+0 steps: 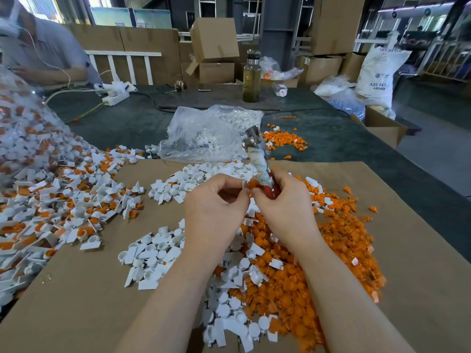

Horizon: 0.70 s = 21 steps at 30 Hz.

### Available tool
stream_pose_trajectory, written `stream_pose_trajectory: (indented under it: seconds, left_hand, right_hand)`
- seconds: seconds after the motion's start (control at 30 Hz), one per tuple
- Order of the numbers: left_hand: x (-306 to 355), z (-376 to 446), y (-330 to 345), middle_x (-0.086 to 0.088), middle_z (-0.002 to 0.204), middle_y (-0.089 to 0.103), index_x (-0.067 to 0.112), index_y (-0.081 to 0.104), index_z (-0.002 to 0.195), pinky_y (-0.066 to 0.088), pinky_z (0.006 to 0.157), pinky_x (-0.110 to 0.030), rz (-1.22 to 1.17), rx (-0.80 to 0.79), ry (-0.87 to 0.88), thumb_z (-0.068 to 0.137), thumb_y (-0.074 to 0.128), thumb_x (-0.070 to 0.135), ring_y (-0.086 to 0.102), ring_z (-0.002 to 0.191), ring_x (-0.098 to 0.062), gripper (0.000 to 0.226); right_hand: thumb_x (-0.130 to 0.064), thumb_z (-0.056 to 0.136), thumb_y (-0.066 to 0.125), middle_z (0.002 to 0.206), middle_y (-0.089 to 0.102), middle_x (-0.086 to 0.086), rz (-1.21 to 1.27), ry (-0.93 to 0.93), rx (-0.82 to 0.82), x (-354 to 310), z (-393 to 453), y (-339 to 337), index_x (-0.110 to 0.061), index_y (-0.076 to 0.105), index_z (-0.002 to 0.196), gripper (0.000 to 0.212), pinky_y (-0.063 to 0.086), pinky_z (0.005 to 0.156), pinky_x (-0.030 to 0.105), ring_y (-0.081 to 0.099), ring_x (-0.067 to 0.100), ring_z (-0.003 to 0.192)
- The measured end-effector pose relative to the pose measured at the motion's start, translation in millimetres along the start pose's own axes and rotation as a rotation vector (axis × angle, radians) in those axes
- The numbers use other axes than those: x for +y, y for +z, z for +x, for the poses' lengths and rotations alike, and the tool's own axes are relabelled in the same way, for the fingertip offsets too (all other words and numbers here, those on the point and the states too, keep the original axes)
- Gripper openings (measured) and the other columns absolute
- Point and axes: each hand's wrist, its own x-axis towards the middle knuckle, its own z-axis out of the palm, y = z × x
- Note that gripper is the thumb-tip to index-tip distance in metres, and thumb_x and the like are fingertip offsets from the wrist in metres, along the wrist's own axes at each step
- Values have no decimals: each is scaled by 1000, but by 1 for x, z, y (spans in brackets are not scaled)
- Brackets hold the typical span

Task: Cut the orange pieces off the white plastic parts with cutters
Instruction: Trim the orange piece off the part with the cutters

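**Hands meet at frame centre, cutters pointing up and away**

I see both hands raised together over the cardboard sheet (407,189), just above the middle of the frame. The left hand (216,200) has its fingers curled, thumb and forefinger pinching a small white plastic part (244,184) with an orange piece (252,184) on it. The right hand (288,202) is wrapped round the red handles of the cutters (260,159) and also touches the part with its fingertips.

The cutters' long axis runs from the right hand up and slightly left, with the metal head toward the top of the frame and the handles, partly wound in pale tape or cloth, low in the palm. The head stands clear of the part. Whether the blades are apart or closed I cannot tell; the head is blurred.

Around the hands:
- a pile of orange offcuts (305,276) under and right of the wrists
- trimmed white pieces (153,256) in patches at centre left, and more beyond the hands
- a heap of uncut white-and-orange parts (51,200) along the left edge
- a clear plastic bag (204,133) of white parts just past the cardboard's far edge
- a smaller scatter of orange bits (283,140) on the dark table, right of that bag
- a bottle (251,77) standing farther back, at upper centre
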Motion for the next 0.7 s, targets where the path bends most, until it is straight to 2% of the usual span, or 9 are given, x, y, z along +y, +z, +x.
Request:
stream_pose_trajectory:
  seconds: [0.1, 0.3, 0.4, 0.47, 0.53, 0.6, 0.67, 0.7]
  left_hand:
    - [2, -1, 0, 28, 76, 68, 39, 67, 74, 47, 61, -4, 17, 11, 28, 82, 77, 17, 65, 70, 8, 26]
    - [1, 0, 1, 30, 73, 66, 39, 64, 70, 43, 55, -2, 25, 67, -6, 80, 81, 25, 63, 68, 10, 25]
    - [-3, 3, 0, 15, 69, 71, 33, 68, 74, 46, 53, -8, -32, 77, -47, 82, 80, 23, 66, 63, 2, 17]
    - [-4, 6, -2, 7, 71, 72, 28, 69, 76, 54, 62, -19, -118, 79, -101, 82, 80, 19, 70, 68, -8, 15]
    - [-3, 8, -4, 1, 70, 73, 20, 69, 78, 57, 65, -24, -245, 77, -162, 83, 78, 13, 73, 70, -15, 13]
    - [-1, 9, -7, 2, 66, 72, 14, 69, 80, 56, 62, -19, -365, 71, -197, 83, 76, 8, 73, 66, -13, 10]
    - [-1, 10, -9, 2, 65, 72, 11, 68, 81, 55, 61, -17, -449, 70, -217, 84, 75, 5, 71, 62, -11, 10]
    - [-1, 11, -11, 1, 65, 71, 10, 67, 82, 55, 60, -17, -481, 73, -224, 84, 74, 4, 71, 61, -11, 9]
  right_hand:
    - [-15, 87, 66, 62, 56, -31, 38, 1, -23, -1, 0, -2, -35, 52, 73, 28, 35, 50, 9, 52, -3, 58]
    - [-12, 87, 63, 61, 55, -31, 62, 4, -79, -2, 1, -2, -30, 57, 79, 21, 36, 49, 11, 50, -3, 55]
    - [-15, 89, 64, 68, 63, -22, 119, 42, -124, -5, 0, -6, -25, 65, 88, 10, 43, 51, 18, 56, 2, 61]
    - [-14, 88, 65, 81, 69, -7, 180, 94, -170, -7, 0, -11, -25, 67, 94, 13, 54, 68, 34, 65, 15, 75]
    - [-14, 86, 66, 84, 68, 5, 203, 119, -238, -6, 0, -18, -26, 68, 95, 15, 53, 71, 42, 63, 27, 77]
    - [-17, 84, 68, 79, 61, 7, 202, 134, -322, -4, 0, -25, -22, 68, 97, 13, 45, 63, 39, 52, 20, 63]
    - [-26, 78, 68, 81, 58, 7, 186, 143, -411, -2, 1, -31, -13, 66, 101, 26, 41, 65, 35, 50, 11, 64]
    - [-28, 76, 67, 84, 60, 10, 169, 144, -456, -2, 1, -32, -12, 66, 102, 31, 42, 68, 36, 52, 14, 67]
